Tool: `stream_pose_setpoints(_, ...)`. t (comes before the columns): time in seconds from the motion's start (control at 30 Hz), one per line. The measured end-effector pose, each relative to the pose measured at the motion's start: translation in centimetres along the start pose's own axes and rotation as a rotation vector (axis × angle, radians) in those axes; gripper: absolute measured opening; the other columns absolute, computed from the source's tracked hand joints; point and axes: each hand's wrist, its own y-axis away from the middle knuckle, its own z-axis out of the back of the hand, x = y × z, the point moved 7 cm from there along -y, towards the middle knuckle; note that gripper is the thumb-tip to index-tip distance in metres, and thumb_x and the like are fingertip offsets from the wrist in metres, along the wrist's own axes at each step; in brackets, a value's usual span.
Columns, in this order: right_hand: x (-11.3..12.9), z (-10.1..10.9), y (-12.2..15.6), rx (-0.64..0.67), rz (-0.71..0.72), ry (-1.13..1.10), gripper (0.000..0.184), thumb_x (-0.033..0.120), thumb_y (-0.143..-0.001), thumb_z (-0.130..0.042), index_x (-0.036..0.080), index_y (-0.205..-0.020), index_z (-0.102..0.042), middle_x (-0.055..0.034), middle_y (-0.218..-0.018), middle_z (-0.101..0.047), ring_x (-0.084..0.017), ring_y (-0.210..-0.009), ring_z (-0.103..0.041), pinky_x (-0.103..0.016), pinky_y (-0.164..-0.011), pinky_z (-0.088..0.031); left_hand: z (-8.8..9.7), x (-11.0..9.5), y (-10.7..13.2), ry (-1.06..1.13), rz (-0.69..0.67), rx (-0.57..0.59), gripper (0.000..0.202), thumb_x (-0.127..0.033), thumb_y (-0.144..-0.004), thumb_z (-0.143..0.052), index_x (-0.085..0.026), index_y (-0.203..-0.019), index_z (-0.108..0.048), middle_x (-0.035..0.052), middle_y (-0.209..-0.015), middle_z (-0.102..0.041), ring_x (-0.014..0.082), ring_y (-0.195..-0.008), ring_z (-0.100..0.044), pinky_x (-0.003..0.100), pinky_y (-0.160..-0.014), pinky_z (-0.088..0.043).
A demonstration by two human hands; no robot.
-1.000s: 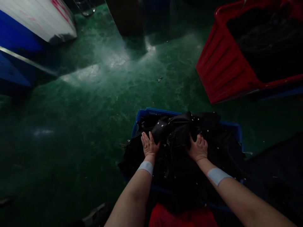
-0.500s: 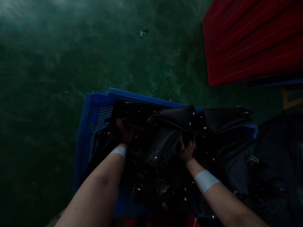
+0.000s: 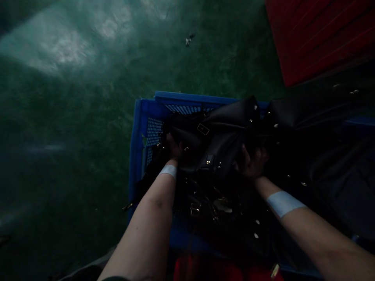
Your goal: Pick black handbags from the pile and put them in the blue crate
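A black leather-like handbag with gold-coloured metal fittings and a small framed label lies among other black bags in a blue plastic crate. My left hand is closed on its left end, with the fingers partly lost in shadow. At the bag's right side my right hand grips it, thumb up and fingers curled. Pale tape is wrapped round both wrists. Below the hands, dark straps and a gold buckle show inside the crate.
A ribbed red panel or lid stands at the upper right. More black bags are heaped to the right. Something red shows at the bottom edge. A small scrap lies on the green floor.
The view has shifted, so the crate, bags and hands appear further right and higher. Both hands remain on the same bag; a strap end now hangs over the crate's left edge.
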Motion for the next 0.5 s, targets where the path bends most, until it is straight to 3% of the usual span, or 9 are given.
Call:
stream_pose_setpoints(0.1, 0.1, 0.9, -0.6, 0.110, -0.069, -0.006, 0.070, 0.054, -0.087, -0.053, 0.018, -0.147, -0.050, -0.0211, -0.134, -0.036, -0.040, -0.127, -0.034, -0.059, -0.104, -0.034, 4.2, -2.7, 2.5, -0.012, 0.137, 0.056, 0.074, -0.029, -0.097, -0.047, 0.006, -0.156, -0.020, 0.0224, -0.165, -0.011, 0.0252, -0.155, -0.006, 0.037, -0.128, -0.005)
stream_pose_setpoints(0.23, 1.0, 4.9, -2.8, 0.263, -0.167, -0.051, 0.066, 0.053, -0.088, -0.057, 0.024, -0.147, -0.051, -0.0184, -0.136, -0.039, -0.037, -0.130, -0.035, -0.057, -0.109, -0.032, 11.4, -5.5, 8.5, 0.030, 0.234, 0.069, 0.055, -0.034, -0.104, -0.034, -0.001, -0.146, -0.047, 0.0185, -0.150, -0.047, 0.0238, -0.143, -0.041, 0.032, -0.122, -0.029)
stream_pose_setpoints(0.37, 2.7, 13.4, -5.4, 0.256, -0.142, -0.163, 0.057, 0.042, -0.093, -0.054, 0.018, -0.144, -0.053, -0.0212, -0.149, -0.033, -0.036, -0.138, -0.032, -0.053, -0.112, -0.034, 17.4, -7.2, 17.0, -0.008, 0.256, 0.009, 0.053, -0.035, -0.104, -0.033, -0.004, -0.143, -0.051, 0.0177, -0.143, -0.054, 0.0237, -0.137, -0.049, 0.031, -0.117, -0.035)
stream_pose_setpoints(0.5, 3.2, 22.8, -4.4, 0.186, -0.098, -0.247, 0.052, 0.033, -0.093, -0.054, 0.009, -0.138, -0.055, -0.0212, -0.153, -0.034, -0.033, -0.143, -0.030, -0.048, -0.115, -0.036, 20.0, -8.1, 25.5, -0.081, 0.297, 0.065, 0.051, -0.032, -0.103, -0.040, -0.002, -0.142, -0.051, 0.0174, -0.143, -0.054, 0.0246, -0.136, -0.049, 0.030, -0.116, -0.035)
